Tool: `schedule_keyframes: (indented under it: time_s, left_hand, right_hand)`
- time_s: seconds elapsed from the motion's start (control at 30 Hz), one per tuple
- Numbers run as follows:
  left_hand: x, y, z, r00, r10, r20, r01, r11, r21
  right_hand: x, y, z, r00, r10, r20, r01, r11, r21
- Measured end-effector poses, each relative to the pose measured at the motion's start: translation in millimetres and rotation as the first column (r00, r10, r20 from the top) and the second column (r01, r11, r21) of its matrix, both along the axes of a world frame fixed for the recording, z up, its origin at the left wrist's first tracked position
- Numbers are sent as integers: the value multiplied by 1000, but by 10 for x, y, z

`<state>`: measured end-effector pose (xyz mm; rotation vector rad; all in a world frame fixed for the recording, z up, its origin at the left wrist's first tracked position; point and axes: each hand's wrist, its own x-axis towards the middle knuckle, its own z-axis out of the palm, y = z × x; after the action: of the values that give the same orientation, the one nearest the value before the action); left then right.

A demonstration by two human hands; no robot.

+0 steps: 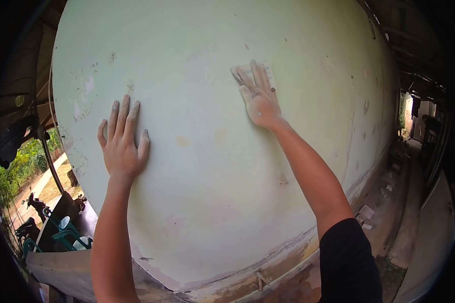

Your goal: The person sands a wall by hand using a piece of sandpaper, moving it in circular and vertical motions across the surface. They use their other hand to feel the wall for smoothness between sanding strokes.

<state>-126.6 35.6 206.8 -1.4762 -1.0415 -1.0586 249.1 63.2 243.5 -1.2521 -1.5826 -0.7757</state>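
Observation:
My left hand lies flat on the pale green wall, fingers spread and dusty, holding nothing. Higher up and to the right, my right hand presses a sheet of sandpaper against the same wall. Faint printing shows on the back of the sheet, and its grit side is hidden. My right fingers lie over the sheet, with one corner sticking out past them on the left. Whitish dust coats the fingers of both hands. Worn patches and small marks dot the wall around them.
On the left stand green plastic chairs and a parked motorcycle. A narrow passage runs along the wall's right side, with scraps of debris on its floor. A low ledge follows the wall's foot.

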Motion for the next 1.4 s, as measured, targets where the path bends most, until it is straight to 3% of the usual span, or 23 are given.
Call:
schedule_keyframes:
  time_s: [0.03, 0.07, 0.13, 0.23, 0.33, 0.43, 0.47, 0.53, 0.63, 0.73, 0.8, 0.87, 0.9, 0.93, 0.97, 1.0, 1.07, 1.13, 1.27, 1.37, 1.4]
  left_hand:
    - [3, 0, -8, 1000, 4, 0, -4, 1000, 4]
    - [10, -7, -8, 1000, 7, 2, -7, 1000, -3]
    - [14, -26, -6, 1000, 14, 1, -14, 1000, -12]
    - [15, -23, -11, 1000, 3, 5, -3, 1000, -5]
    - [-2, -19, -8, 1000, -5, 1, 5, 1000, -8]
    - [-18, -16, -13, 1000, -14, -16, 14, 1000, 6]
    - [-23, -13, -3, 1000, -14, -19, 14, 1000, 14]
    - [-18, -15, -10, 1000, -20, -9, 20, 1000, -6]
    - [-18, -11, -17, 999, -32, -17, 32, 999, 8]
    - [-11, -18, -23, 1000, -28, -7, 28, 1000, -9]
    - [-9, -17, -35, 1000, -30, -7, 30, 1000, -10]
    - [-13, -2, -35, 999, -34, -2, 34, 999, -9]
    - [-21, 7, -41, 999, -36, -10, 36, 999, 9]
    - [-29, 10, -46, 999, -37, -20, 37, 999, 31]
    - [-36, 11, -43, 998, -49, -25, 50, 998, 41]
    - [-36, 15, -48, 998, -53, -37, 55, 998, 43]
    - [-48, 27, -45, 999, -41, -22, 42, 999, 30]
    - [-43, 29, -14, 999, -50, -17, 50, 998, 30]
    - [-45, -1, -58, 998, -64, -24, 64, 998, 9]
    - [-52, -9, -48, 998, -59, -23, 59, 998, 4]
    - [-47, -10, -69, 997, -69, -26, 69, 998, 2]
  right_hand:
    - [69, 105, 139, 991, 64, -117, -52, 993, 103]
    - [24, 126, 197, 991, 67, -115, -56, 994, 96]
    - [-223, 104, 322, 944, 23, -331, 5, 996, 84]
    - [-741, -83, -264, 997, -25, 67, 23, 999, 25]
    - [-878, -171, -1179, 866, 111, 488, -56, 991, -126]
    - [-521, -187, -1362, 810, 165, 562, -50, 976, -214]
    - [-373, -188, -1240, 918, 68, 391, 10, 981, -196]
    - [-10, -65, -720, 998, -67, 4, 67, 992, -110]
    - [515, 302, 15, 918, -10, -396, 63, 991, 121]
    - [347, 381, 362, 851, 102, -515, 5, 979, 202]
    - [-203, 251, 28, 953, 126, -277, -77, 980, 181]
    - [-884, -181, -599, 995, 62, 83, -55, 996, -74]
    - [-1052, -137, -1028, 952, 107, 286, -96, 994, -52]
    - [-1151, -221, -1359, 899, 245, 362, -209, 969, -135]
    - [-1136, -317, -1529, 846, 329, 419, -215, 930, -298]
    - [-1025, -335, -1520, 853, 325, 409, -214, 932, -293]
    - [-631, -293, -1303, 933, 93, 348, 3, 964, -266]
    - [-196, -103, -906, 983, -22, 182, 34, 997, -63]
    - [557, 368, 127, 953, 86, -289, -30, 981, 194]
    - [468, 484, 383, 918, 147, -367, -64, 971, 230]
    - [252, 425, 259, 955, 110, -277, -54, 977, 204]
